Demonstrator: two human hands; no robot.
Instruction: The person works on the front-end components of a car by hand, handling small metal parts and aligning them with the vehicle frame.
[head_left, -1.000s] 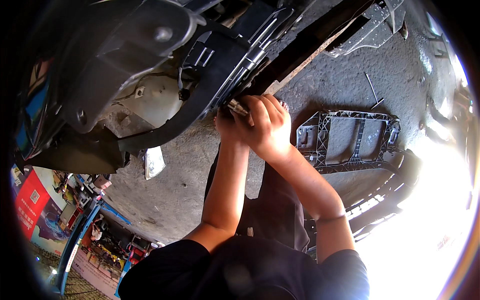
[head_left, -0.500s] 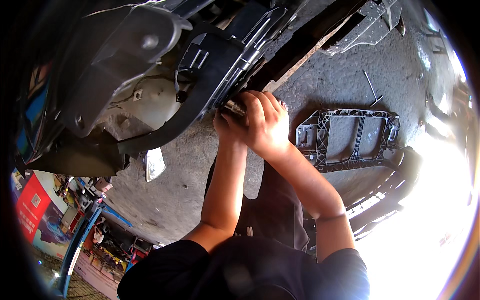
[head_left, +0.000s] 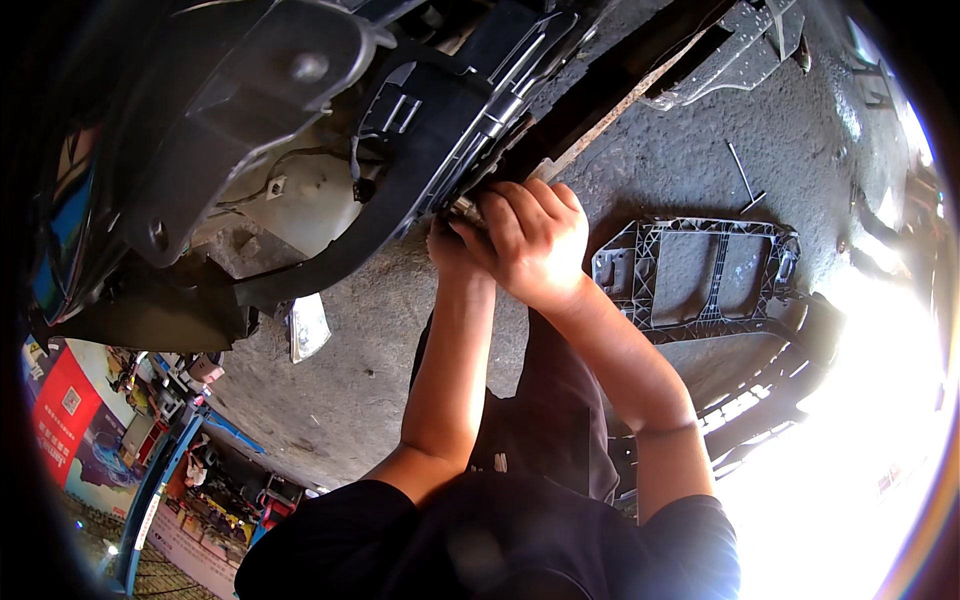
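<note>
Both hands are close together beneath the lower edge of a black plastic vehicle trim panel (head_left: 440,130). My right hand (head_left: 535,242) is closed, with its knuckles up and fingers curled beside the rusty-edged metal beam (head_left: 625,95). Touching it on the left, my left hand (head_left: 455,250) appears curled upward, its fingertips hidden under the panel and behind the other hand. Between the two hands shows a small bit of a shiny metal cylindrical piece (head_left: 465,208). Most of that piece is covered, so its kind cannot be made out.
A black ribbed plastic frame (head_left: 712,325) lies on the grey concrete floor (head_left: 330,400) to the right. Beyond it is a T-shaped metal tool (head_left: 745,178). Dark vehicle parts hang at upper left, above a pale sheet (head_left: 309,328). Cluttered shop gear stands at lower left.
My right hand has shifted slightly right and up, its fingers further over the beam's end. Less of the metal cylindrical piece shows. My left hand has barely moved.
</note>
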